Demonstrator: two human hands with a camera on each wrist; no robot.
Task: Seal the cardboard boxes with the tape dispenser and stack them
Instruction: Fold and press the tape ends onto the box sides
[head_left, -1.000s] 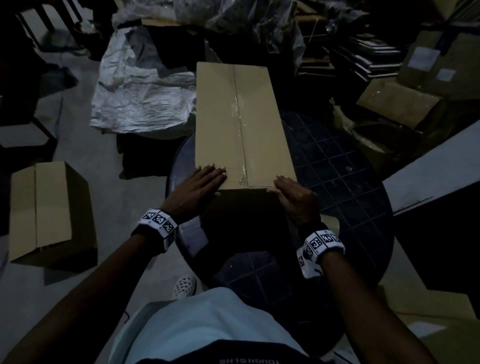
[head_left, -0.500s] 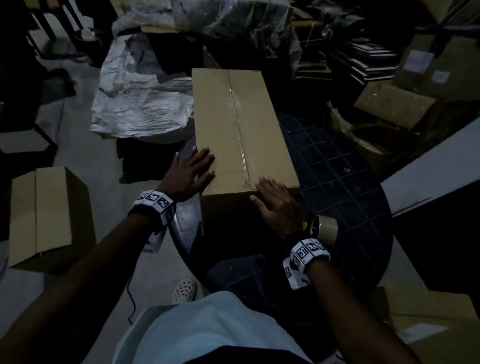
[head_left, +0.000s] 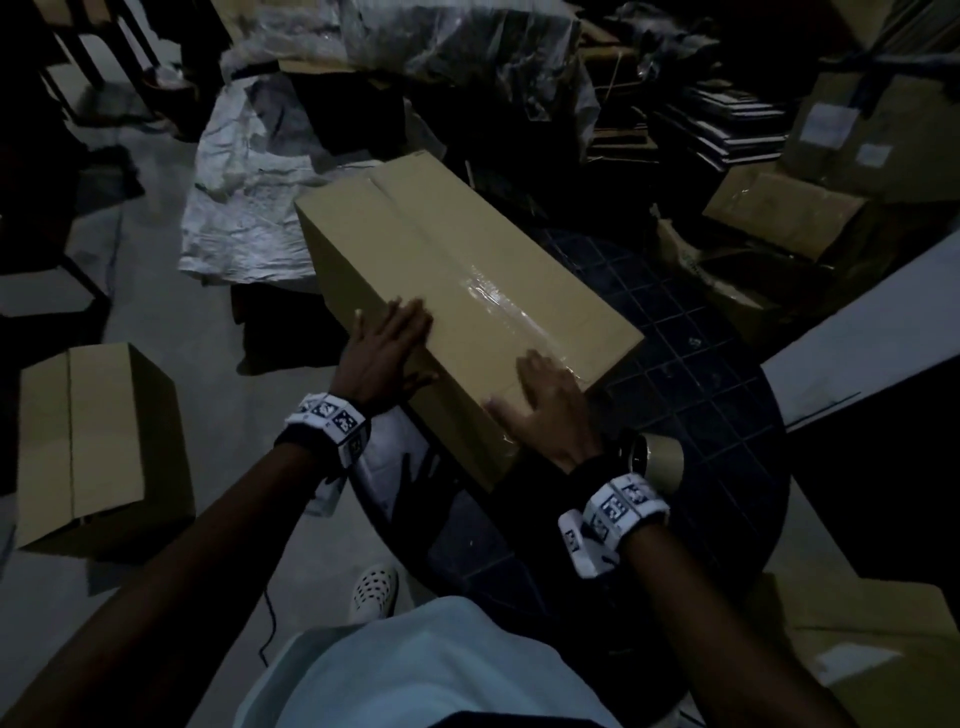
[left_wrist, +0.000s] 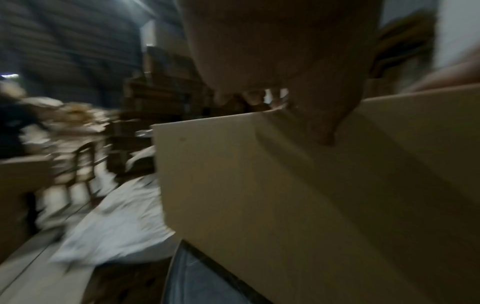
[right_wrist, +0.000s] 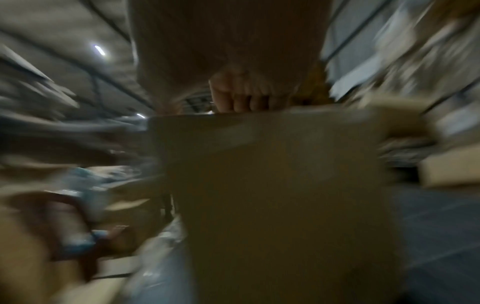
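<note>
A long cardboard box (head_left: 467, 270) with clear tape along its top seam lies slantwise on a dark round table (head_left: 701, 374). My left hand (head_left: 387, 348) grips its left top edge. In the left wrist view the fingers lie over the box (left_wrist: 285, 195) and the thumb (left_wrist: 322, 123) presses on its side. My right hand (head_left: 545, 410) holds the near end, and its fingers (right_wrist: 241, 96) hook over the top edge of the box (right_wrist: 285, 185). A tape roll (head_left: 660, 460) sits on the table just behind my right wrist.
A second closed cardboard box (head_left: 98, 447) stands on the floor at the left. A crumpled white sheet (head_left: 244, 208) lies beyond the table. More cartons (head_left: 779, 213) and dark stacks crowd the right. A pale slab (head_left: 857, 338) borders the table's right side.
The box has swung on the table, its far end going left and its near end right. My left hand has slid further up the left edge. The right hand stays on the near end.
</note>
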